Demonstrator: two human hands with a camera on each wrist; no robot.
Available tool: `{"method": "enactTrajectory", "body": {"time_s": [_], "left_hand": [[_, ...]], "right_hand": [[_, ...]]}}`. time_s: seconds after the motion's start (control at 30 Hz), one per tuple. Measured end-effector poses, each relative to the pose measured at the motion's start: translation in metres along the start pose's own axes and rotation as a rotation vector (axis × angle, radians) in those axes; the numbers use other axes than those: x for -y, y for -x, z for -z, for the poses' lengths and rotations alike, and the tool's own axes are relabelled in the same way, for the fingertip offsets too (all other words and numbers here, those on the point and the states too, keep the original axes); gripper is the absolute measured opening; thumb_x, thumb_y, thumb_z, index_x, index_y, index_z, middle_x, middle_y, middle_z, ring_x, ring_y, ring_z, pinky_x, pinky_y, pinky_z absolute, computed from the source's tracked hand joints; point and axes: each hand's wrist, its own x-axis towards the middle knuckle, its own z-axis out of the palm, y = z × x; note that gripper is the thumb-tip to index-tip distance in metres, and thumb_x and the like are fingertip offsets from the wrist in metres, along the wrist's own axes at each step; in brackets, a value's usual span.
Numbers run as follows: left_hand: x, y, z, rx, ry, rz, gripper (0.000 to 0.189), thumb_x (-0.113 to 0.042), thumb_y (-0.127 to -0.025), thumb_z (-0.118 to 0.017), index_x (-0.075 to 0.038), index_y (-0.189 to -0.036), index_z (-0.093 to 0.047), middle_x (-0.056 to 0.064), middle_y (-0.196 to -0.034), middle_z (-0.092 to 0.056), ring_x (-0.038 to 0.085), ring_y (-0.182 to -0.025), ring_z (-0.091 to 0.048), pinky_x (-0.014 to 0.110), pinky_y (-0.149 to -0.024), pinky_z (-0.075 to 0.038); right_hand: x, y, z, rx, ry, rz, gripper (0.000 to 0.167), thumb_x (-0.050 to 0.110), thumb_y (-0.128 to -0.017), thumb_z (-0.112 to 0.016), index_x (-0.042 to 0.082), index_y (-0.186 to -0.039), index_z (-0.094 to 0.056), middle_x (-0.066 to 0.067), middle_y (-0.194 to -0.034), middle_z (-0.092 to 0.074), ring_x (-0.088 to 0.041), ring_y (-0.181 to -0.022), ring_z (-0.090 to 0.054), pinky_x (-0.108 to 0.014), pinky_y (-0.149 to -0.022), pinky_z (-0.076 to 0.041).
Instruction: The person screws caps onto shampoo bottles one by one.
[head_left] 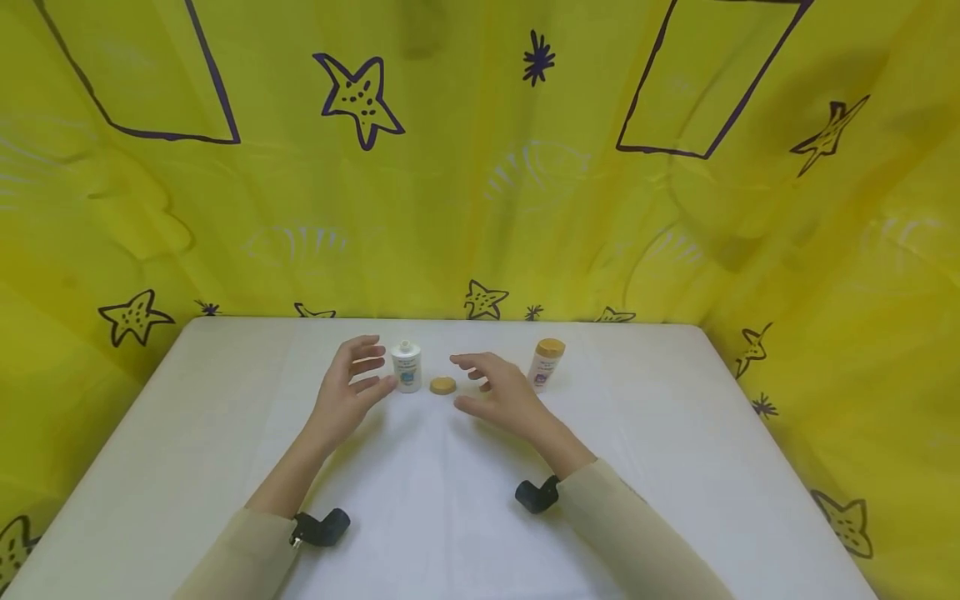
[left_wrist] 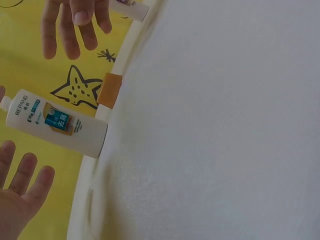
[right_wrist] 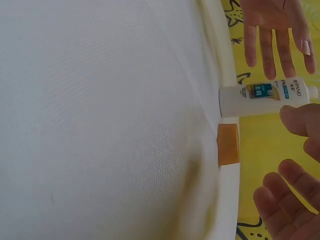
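A white REPAND shampoo bottle (head_left: 407,371) is seen upright near the far edge of the tabletop (head_left: 660,475), between the two hands, with its narrow neck (head_left: 406,346) left bare. A yellow-orange cap (head_left: 442,386) is placed just beside it, on the side of the right hand. The left hand (head_left: 348,387) is held next to the bottle, with its fingers spread; its thumb overlaps the bottle's edge in the head view, but whether contact is made cannot be told. The right hand (head_left: 501,396) is held beyond the cap, its fingers and thumb parted. Both grips are released, and nothing is seen grasped in either.

The step in hand is judged to be a positioning one: bottle and cap are set apart and bracketed by the hands, with neither secured. For any next move, the bottle's body would need to be steadied by the left grip, and the low cap pinched at its rim by the right, so that neither is knocked over.

Farther out, a second bottle (head_left: 542,372), with a yellow-orange top, is stood past the right hand. A small black camera is worn at each wrist, and the tabletop is backed by a yellow curtain (head_left: 435,200) printed with starfish.
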Motion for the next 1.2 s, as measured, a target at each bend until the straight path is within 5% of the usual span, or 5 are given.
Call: {"method": "enactTrajectory", "body": {"time_s": [0.4,1.2], "left_hand": [[0.019,-0.014,-0.001,0.095,-0.033,0.099,0.064,-0.02,-0.091,-0.074,-0.013,-0.144,-0.039,0.018,-0.146,-0.044,0.041,-0.133,-0.047,0.056,-0.101,-0.048],[0.029,-0.023,-0.016,0.124,-0.053,0.076,0.053,-0.006,-0.092,-0.069,-0.003,-0.137,-0.04,0.023,-0.14,-0.05,0.044,-0.125,-0.055,0.053,-0.1,-0.049]], "right_hand": [[-0.001,-0.022,-0.018,0.072,0.064,-0.112,0.052,0.023,-0.088,-0.076,0.023,-0.137,-0.058,-0.001,-0.133,-0.06,-0.02,-0.117,-0.059,-0.04,-0.099,-0.048],[-0.005,-0.035,-0.043,0.03,0.154,-0.11,0.042,0.01,-0.086,-0.074,0.02,-0.127,-0.066,-0.001,-0.12,-0.068,-0.016,-0.102,-0.061,-0.038,-0.096,-0.049]]}}
